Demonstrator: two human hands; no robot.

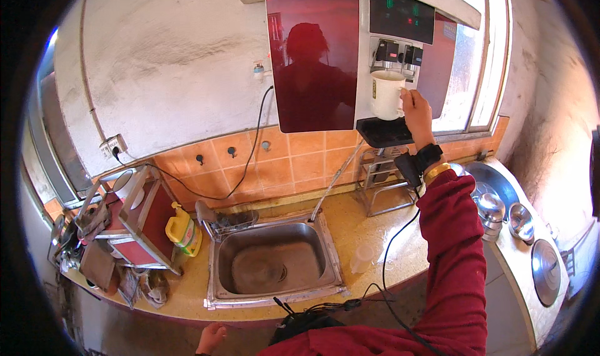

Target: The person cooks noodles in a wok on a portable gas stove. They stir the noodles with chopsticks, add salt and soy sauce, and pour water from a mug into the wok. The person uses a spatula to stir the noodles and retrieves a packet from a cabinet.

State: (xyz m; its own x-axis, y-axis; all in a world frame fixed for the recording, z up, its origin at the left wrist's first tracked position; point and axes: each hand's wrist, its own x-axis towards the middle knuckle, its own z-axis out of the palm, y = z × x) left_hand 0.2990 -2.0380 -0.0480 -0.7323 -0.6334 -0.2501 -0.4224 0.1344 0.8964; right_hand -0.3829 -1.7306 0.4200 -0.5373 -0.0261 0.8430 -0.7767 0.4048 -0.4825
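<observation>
My right hand [416, 116] grips the handle of a white mug [387, 96], held upright under the taps [388, 51] of a wall-mounted water dispenser [364, 75]. A black drip tray [385, 130] juts out just below the mug. What is inside the mug cannot be seen. Low in the picture, my left hand [212, 336] hangs in front of the counter edge with its fingers curled; whether it holds anything is unclear. Between the two hands lies a stainless steel sink [272, 262].
A yellow jug [183, 229] and a cluttered red shelf unit [140, 220] stand left of the sink. To its right are a clear plastic cup [362, 258] and a metal rack [382, 182]. Metal bowls [521, 221] and a lid [546, 272] line the right counter. Black cables [385, 262] hang near my right arm.
</observation>
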